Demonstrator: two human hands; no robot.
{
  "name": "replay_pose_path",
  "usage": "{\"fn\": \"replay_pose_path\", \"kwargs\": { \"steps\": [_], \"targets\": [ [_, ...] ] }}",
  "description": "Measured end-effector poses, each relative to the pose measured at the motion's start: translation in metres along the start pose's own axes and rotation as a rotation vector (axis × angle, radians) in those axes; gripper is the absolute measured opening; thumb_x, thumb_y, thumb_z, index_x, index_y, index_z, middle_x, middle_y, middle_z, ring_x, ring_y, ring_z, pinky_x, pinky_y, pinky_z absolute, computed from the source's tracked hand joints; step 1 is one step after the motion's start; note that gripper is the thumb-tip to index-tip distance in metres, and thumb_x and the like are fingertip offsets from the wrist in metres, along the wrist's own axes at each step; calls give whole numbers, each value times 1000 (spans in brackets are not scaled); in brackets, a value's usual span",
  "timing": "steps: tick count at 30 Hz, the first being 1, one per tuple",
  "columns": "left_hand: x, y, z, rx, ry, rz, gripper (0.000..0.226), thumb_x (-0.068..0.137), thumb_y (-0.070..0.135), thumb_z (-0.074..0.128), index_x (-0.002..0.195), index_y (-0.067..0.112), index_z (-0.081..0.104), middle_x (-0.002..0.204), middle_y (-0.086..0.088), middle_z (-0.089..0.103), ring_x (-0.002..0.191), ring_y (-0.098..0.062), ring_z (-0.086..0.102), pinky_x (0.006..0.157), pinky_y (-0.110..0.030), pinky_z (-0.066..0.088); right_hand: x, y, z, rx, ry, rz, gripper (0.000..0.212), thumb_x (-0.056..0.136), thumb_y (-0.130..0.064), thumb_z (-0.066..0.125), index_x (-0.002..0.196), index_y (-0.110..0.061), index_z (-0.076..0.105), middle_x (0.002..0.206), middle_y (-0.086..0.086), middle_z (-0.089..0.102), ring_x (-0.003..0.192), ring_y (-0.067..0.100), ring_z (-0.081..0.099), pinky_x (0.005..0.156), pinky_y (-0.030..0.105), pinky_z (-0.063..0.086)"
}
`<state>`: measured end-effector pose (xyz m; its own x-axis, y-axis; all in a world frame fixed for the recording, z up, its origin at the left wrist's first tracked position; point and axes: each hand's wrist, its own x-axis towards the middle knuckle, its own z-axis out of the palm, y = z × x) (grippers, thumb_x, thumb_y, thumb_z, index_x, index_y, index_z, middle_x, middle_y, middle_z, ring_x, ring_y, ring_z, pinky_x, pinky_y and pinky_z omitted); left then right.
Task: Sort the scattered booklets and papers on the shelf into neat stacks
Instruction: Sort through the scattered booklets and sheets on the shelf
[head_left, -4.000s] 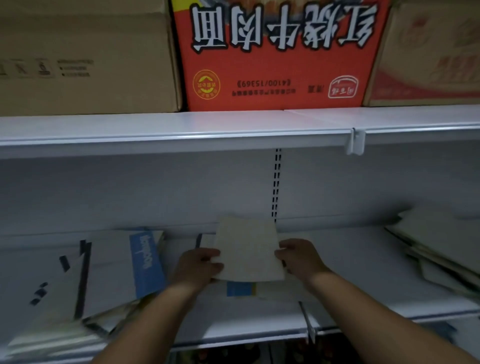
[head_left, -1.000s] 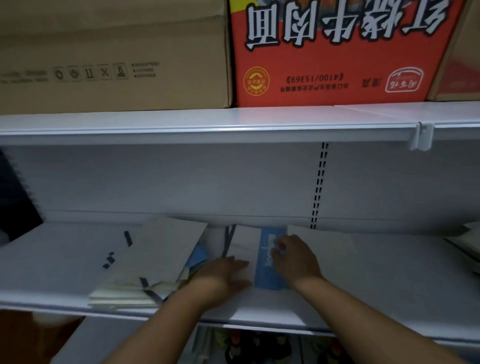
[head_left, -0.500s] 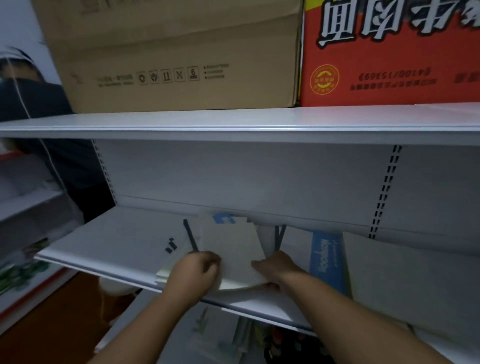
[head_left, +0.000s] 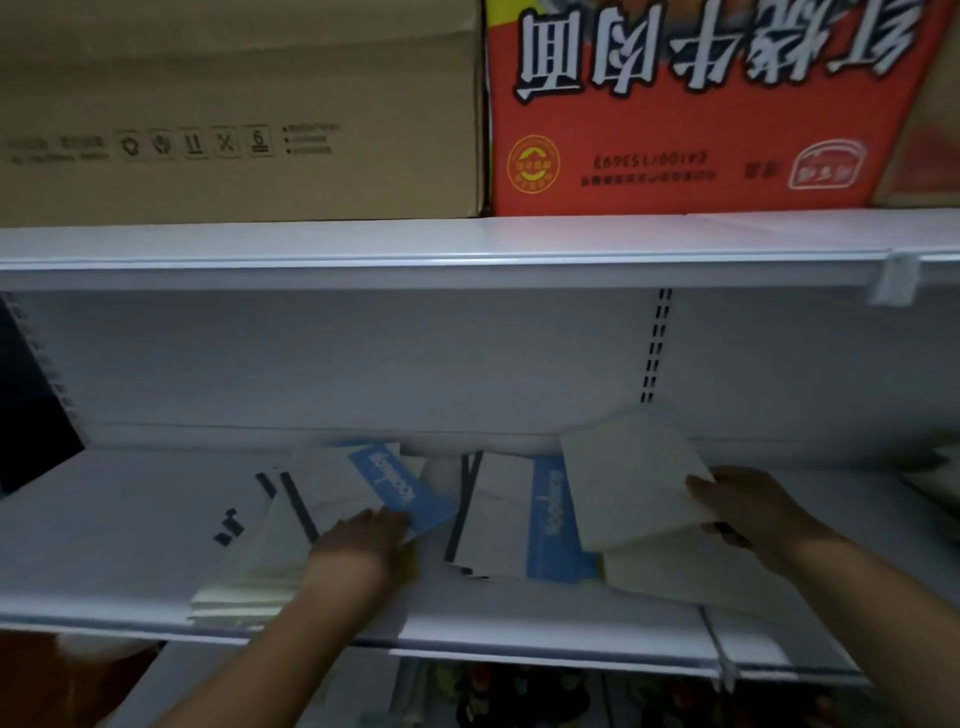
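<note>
Pale booklet (head_left: 628, 483) tilts in right hand (head_left: 748, 506); left hand (head_left: 358, 545) rests on stack (head_left: 249, 571).

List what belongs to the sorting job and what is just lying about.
Job: plain pale booklet gripped by right hand; blue-banded white booklet touched by left hand; second blue-banded booklet between them.
Lying about: brown cardboard box; red printed carton.

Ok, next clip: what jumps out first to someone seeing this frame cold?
The red box with upside-down white lettering, top right on the upper shelf beside a brown box. Below, on the lower shelf, the right hand holds a pale booklet tilted up, while the left hand rests on a stack topped by a blue-banded booklet.
</note>
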<state>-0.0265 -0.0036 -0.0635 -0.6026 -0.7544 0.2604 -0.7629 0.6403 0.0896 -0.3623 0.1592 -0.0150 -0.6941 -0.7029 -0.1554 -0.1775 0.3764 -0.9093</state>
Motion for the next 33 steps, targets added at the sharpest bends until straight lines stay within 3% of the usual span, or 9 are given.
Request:
{"fn": "replay_pose_path", "kwargs": {
  "steps": [2,7,9,13,17,23,26,28,33],
  "targets": [
    [3,2,6,-7,153,111,47,58,26,56,105,19,56,84,-9,76,64,-22,73,42,-26,55,-2,17,-19,-1,62,50,24,92,-20,55,103,0,61,75,11,59,57,23,55,50,24,32],
    [20,41,13,-276,-21,189,43,99,24,34,142,26,34,145,15,27,136,-10,35,103,-10,19,-3,44,-32,-146,108,120,41,88,-32,59,113,0,62,103,15,65,78,27,64,56,24,53],
    [23,59,10,-304,-31,186,47,96,20,31,143,24,32,147,13,28,134,-8,38,101,-9,23,-1,54,-35,-411,105,149,56,87,-43,56,125,-2,55,127,15,59,105,29,60,85,27,51],
    [37,81,10,-182,150,313,65,64,-4,50,125,18,59,126,-1,61,106,-17,66,84,-24,52,-8,54,-36,-738,44,190,61,87,-54,47,126,-7,53,130,8,56,110,23,57,82,26,44],
    [40,104,25,-133,-326,210,63,95,41,41,148,28,8,159,1,3,146,-17,6,117,-29,6,-8,40,-27,-835,92,109,53,89,-45,48,132,-14,45,136,7,48,118,23,52,90,28,44],
    [19,42,12,104,-408,67,89,84,53,53,149,25,-1,159,-2,-6,146,-21,-5,119,-40,-2,-11,4,32,-719,81,-187,33,91,-33,50,120,-18,56,122,6,57,107,21,56,79,23,41],
    [0,21,0,71,-93,230,52,89,32,43,138,13,42,145,-5,43,132,-14,44,107,-22,32,-21,-17,81,-602,-44,-313,21,91,-27,50,89,-15,66,93,1,66,85,18,60,65,21,40],
    [-10,13,-8,29,67,270,40,70,28,50,103,22,72,96,4,75,80,-7,72,66,-13,53,-31,-32,115,-439,-190,-268,35,92,-32,48,71,-11,67,67,-1,63,62,13,57,54,19,40],
    [-38,4,-20,-115,172,126,54,51,19,65,105,25,66,87,4,76,65,-11,71,50,-17,51,-48,-57,168,-127,-497,136,73,85,-66,36,95,1,65,67,16,72,49,21,61,46,20,43]
  ]
}}
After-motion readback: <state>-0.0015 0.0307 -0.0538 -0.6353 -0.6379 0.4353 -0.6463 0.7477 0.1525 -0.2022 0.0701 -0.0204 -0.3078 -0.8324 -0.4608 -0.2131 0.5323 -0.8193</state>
